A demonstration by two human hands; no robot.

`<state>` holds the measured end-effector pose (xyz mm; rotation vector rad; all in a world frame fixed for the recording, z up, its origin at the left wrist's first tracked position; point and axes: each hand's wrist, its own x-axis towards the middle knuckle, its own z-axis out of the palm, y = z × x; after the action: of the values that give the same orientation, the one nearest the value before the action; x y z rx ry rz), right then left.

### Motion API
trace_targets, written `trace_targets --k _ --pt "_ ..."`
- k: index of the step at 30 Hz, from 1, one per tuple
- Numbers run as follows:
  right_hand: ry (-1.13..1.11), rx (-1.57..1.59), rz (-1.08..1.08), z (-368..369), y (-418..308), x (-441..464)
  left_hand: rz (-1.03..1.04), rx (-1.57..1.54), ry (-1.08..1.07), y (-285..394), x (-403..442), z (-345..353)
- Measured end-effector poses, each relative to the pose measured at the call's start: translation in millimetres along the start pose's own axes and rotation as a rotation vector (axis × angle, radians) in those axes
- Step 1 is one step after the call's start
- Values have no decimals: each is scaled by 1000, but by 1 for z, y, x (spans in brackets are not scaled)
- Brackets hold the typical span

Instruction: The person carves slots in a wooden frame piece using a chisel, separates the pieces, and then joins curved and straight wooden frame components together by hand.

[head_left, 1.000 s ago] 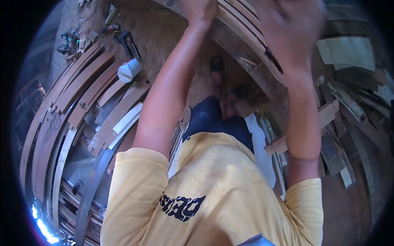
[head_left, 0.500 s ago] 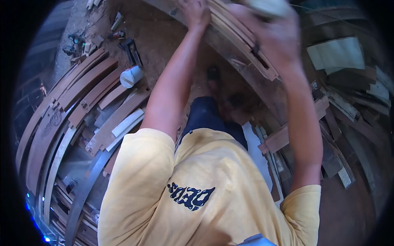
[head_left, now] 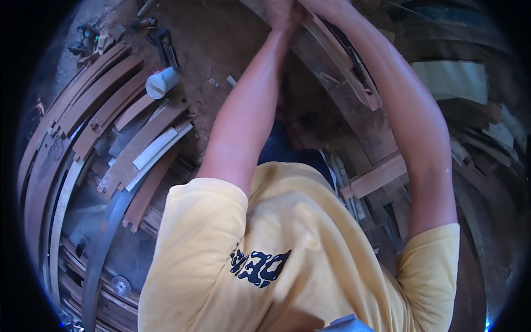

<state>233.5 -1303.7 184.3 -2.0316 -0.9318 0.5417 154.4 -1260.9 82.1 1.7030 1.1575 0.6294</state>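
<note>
Both my hands are at the top edge, close together over the far part of a long wooden piece [head_left: 338, 54]. My left hand [head_left: 285, 15] shows only its back and wrist, and its fingers are cut off by the frame. Beside it, my right hand [head_left: 327, 6] is also mostly out of frame, so whatever it holds is hidden. The wooden piece has a dark groove along it and rests on a broad timber surface [head_left: 310, 58]. Its near end lies between my forearms.
Long wooden boards [head_left: 102, 91] are stacked at my left, with a white bucket [head_left: 161, 83] beside them. Tools [head_left: 88, 30] lie on the floor at the upper left. Further wood pieces [head_left: 379, 176] and a pale panel [head_left: 451, 80] are on my right.
My right hand has moved up and left, closer to my left hand. The pale, blurred object seen at it earlier is out of view. The camera view has shifted slightly.
</note>
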Motion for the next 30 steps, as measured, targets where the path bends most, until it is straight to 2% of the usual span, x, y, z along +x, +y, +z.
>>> trace_targets --k 1,2,4,5,6,7,9,11,13,14,15,16,17,18,20,21,22,24,25,26,28,30 --pt "-60 -180 88 6 0 10 -8 -15 -38 6 1 -5" --pt "-69 -194 84 3 -7 8 -21 -32 -76 9 1 -8" --pt "-10 81 -79 -25 -18 -18 -57 -64 -118 4 2 0" --pt "12 220 -163 -43 -26 -35 78 -20 67 -6 8 13" --pt "17 91 -273 -63 -28 -60 210 35 262 -13 12 20" --pt "14 123 -291 -78 -27 -83 206 -129 198 -3 10 13" --pt "7 188 -327 -109 -25 -129 216 -85 223 -10 12 18" --pt "66 491 -194 -104 -20 -146 229 -85 209 -13 14 19" --pt "99 579 -239 -98 -3 -141 227 -77 214 -11 14 19" --pt "77 494 -254 -96 2 -124 231 -67 215 -11 13 19" --pt "59 271 -305 -95 8 -102 239 -65 198 -11 13 19" --pt "41 -98 -420 -88 14 -78 219 -16 195 -12 12 19" --pt "16 -294 -473 -75 17 -52 205 30 198 -11 13 17" --pt "-117 275 -75 -46 -11 -23 217 28 193 -8 14 12" --pt "-145 52 74 -19 -12 2 75 -107 22 7 7 -2" --pt "-214 55 182 -16 -15 5 52 34 -150 17 2 -13" --pt "-209 51 189 -20 -16 -2 52 30 -159 12 2 -5" --pt "-32 238 -53 -25 -14 -20 138 6 219 -9 8 15" --pt "-16 250 -134 -41 -14 -36 136 -138 147 1 10 9" --pt "-24 248 -168 -64 -17 -62 126 -140 159 -1 11 10" --pt "-39 335 -238 -103 -24 -112 280 -103 221 -7 13 13" --pt "-47 439 -385 -112 -29 -141 262 -118 207 -4 13 12"
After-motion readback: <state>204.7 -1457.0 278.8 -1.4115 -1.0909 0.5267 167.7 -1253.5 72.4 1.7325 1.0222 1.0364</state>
